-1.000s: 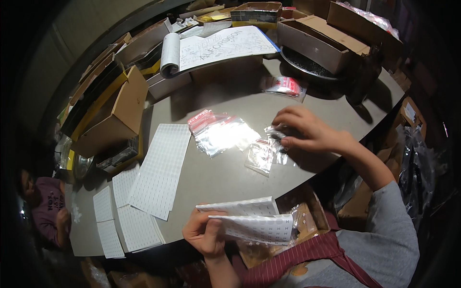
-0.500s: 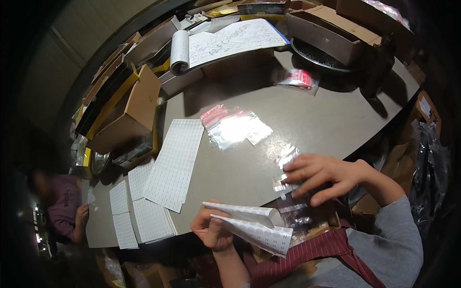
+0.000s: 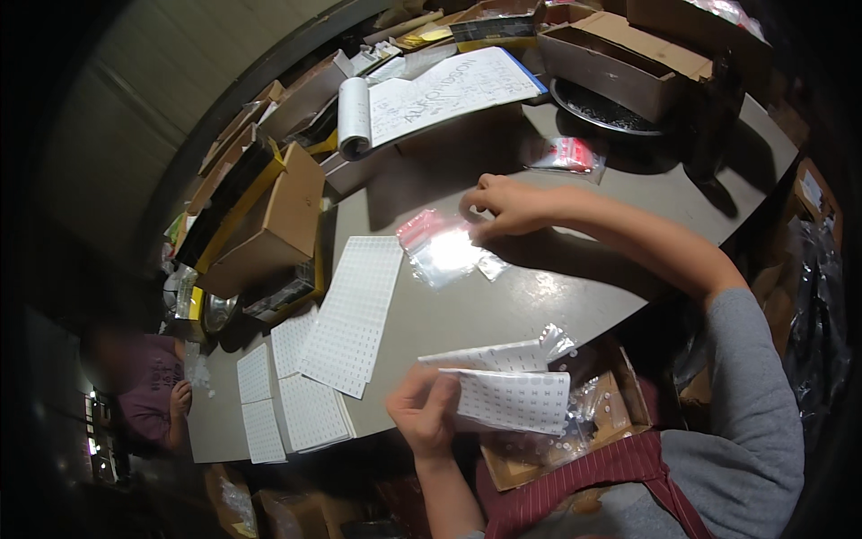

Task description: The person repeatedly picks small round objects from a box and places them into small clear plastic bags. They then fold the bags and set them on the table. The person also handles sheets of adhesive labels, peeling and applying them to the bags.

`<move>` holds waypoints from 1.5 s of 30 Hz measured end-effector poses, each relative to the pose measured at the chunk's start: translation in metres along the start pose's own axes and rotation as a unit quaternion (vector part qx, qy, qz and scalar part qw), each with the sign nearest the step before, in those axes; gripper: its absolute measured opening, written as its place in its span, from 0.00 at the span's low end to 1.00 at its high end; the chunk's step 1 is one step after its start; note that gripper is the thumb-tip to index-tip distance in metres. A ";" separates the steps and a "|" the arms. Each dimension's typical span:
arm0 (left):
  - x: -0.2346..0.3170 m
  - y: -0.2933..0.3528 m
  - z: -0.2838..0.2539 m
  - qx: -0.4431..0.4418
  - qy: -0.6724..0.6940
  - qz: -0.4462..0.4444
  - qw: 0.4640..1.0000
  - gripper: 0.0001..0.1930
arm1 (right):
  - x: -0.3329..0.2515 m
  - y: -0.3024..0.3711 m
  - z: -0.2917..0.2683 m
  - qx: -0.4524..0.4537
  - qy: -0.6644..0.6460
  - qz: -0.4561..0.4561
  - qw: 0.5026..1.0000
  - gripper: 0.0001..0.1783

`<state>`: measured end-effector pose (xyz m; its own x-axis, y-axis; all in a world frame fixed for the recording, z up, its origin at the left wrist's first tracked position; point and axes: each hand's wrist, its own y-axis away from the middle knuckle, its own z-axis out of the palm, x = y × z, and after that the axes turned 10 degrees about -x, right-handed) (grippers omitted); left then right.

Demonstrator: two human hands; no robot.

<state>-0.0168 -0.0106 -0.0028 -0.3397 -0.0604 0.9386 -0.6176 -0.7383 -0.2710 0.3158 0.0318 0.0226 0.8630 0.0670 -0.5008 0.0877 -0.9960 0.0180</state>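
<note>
In the head view, your right hand (image 3: pixel 503 211) is at the far right edge of the pile of clear bags (image 3: pixel 435 265) on the bench (image 3: pixel 503 310), its grip narrow with thumb and fingers curled; you cannot tell from here whether it has pinched a bag. Your left hand (image 3: pixel 426 404), nearer you than the pile, has its grip closed on the left end of a printed sheet (image 3: pixel 512 400), folded or doubled into 2 layers. More label sheets (image 3: pixel 355 314) lie left of the pile, and an open cardboard box (image 3: pixel 639 395) sits nearer you and to its right. Expect the bags to be feather-light, limp and slippery, apt to cling together; the red-striped end, at the pile's far left, looks the better hold. The sheet should be light and bendy, easily creased, so pinch it by its end, thumb flat.
</note>
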 end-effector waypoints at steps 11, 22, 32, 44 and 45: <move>0.003 0.001 0.001 -0.050 -0.039 -0.027 0.998 0.05 | 0.018 0.013 -0.016 0.004 -0.287 -0.021 0.958 0.13; 0.007 -0.002 0.007 -0.027 -0.085 -0.044 0.995 0.06 | 0.018 0.005 -0.018 0.104 -0.214 0.079 0.968 0.31; 0.007 -0.003 0.012 -0.016 -0.131 -0.027 0.991 0.06 | 0.025 0.028 -0.043 -0.123 -0.167 0.028 0.978 0.35; 0.003 -0.003 0.010 -0.019 -0.178 -0.020 0.984 0.05 | 0.037 0.012 -0.032 0.148 -0.201 -0.002 0.968 0.21; 0.003 -0.004 0.010 -0.021 -0.183 -0.020 0.983 0.05 | 0.037 0.012 -0.033 0.146 -0.227 0.010 0.963 0.24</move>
<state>-0.0083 -0.0148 0.0029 -0.0413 -0.2740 0.9608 -0.6568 -0.7172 -0.2328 0.3647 0.0246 0.0326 0.5512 0.0799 -0.8306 -0.1282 -0.9755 -0.1789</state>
